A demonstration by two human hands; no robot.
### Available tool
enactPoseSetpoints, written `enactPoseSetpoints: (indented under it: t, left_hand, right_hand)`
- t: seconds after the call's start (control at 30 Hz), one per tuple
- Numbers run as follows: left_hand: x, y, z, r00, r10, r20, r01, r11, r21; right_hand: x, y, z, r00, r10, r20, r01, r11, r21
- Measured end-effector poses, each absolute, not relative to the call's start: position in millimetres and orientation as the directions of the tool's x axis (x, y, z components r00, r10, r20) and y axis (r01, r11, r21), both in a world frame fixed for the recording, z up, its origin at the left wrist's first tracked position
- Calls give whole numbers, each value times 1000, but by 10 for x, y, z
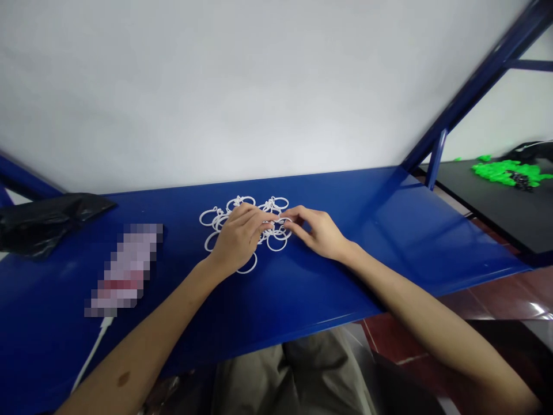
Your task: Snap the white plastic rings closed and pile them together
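Note:
A loose cluster of white rings with small eyelets (219,222) lies on the blue table under and between my hands. My left hand (237,237) reaches over the cluster, its fingers and thumb pinched together at a white piece; its palm hides several rings. From the other side, my right hand (320,231) pinches a white ring (285,219) between thumb and fingers. The fingertips of both hands are close together, just above the rings. One ring (247,271) lies nearer the front edge, below my left hand.
On the blue table (363,202), a blurred-out phone-like object (129,265) with a white cable (93,349) lies at left. A black plastic bag (56,222) sits further left. Blue frame bars rise at right. Bright green pieces (510,173) lie on a black surface beyond.

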State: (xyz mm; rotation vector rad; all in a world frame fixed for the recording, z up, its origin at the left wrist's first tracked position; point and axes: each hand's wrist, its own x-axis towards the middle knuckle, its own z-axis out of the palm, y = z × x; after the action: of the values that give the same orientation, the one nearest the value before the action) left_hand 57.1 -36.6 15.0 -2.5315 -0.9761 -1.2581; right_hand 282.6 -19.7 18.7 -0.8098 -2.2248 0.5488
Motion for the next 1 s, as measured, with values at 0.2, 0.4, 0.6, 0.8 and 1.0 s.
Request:
enactPoseSetpoints:
  t: [0.2,0.4,0.6,0.8,1.0]
  left_hand:
    - [595,-388,159,414,463,784,611,-780,138]
    - [621,-437,134,359,486,797,627,-758,180]
    - [604,-402,80,401,516,757,650,-743,162]
    - [562,-376,73,457,664,592,736,-656,168]
    - [521,-412,57,493,732,469,755,-628,187]
  right_hand:
    - [2786,-250,197,-577,676,458,306,700,-646]
    - [2800,-317,230,-646,592,482,242,757,-607]
    - [2827,-272,211,-704,526,478,287,826,-486]
    - [3050,59,230,-474,668,573,505,740,-444]
    - [3585,406,134,-148,927,345,932,248,-265]
